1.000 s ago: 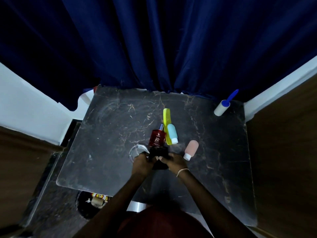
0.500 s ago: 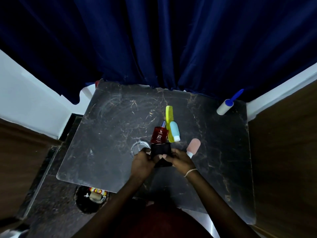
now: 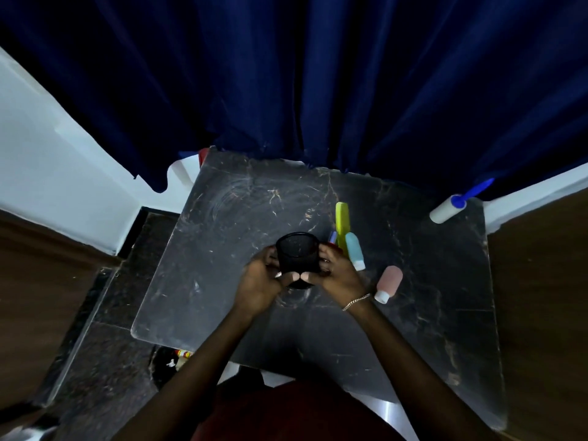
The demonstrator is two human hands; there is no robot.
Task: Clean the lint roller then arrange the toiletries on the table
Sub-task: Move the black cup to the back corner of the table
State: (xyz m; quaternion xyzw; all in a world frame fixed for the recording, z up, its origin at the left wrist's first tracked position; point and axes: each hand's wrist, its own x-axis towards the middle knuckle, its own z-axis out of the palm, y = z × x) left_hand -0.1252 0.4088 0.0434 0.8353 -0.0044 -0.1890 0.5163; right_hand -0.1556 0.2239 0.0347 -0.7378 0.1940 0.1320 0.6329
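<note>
I hold a black mesh cup (image 3: 297, 257) between both hands above the dark marble table (image 3: 229, 224), its mouth tilted toward me. My left hand (image 3: 259, 281) grips its left side and my right hand (image 3: 334, 272) its right side. Just right of the cup lie a yellow-green comb (image 3: 342, 219), a light blue squeeze bottle (image 3: 354, 249) and a purple-tipped item (image 3: 332, 237) that is mostly hidden. A pink squeeze bottle (image 3: 388, 283) lies further right. The white lint roller (image 3: 445, 211) with a blue handle rests at the table's far right corner. The red bottle is hidden behind the cup.
A dark blue curtain (image 3: 318, 90) hangs along the table's far edge. Wooden panels flank the table left and right. A round bin (image 3: 171, 361) with rubbish sits on the floor under the table's near left edge.
Both hands have lifted the black cup up off the table and turned its open mouth toward me; it now covers the red bottle. The clear ring seen left of the bottle is hidden.
</note>
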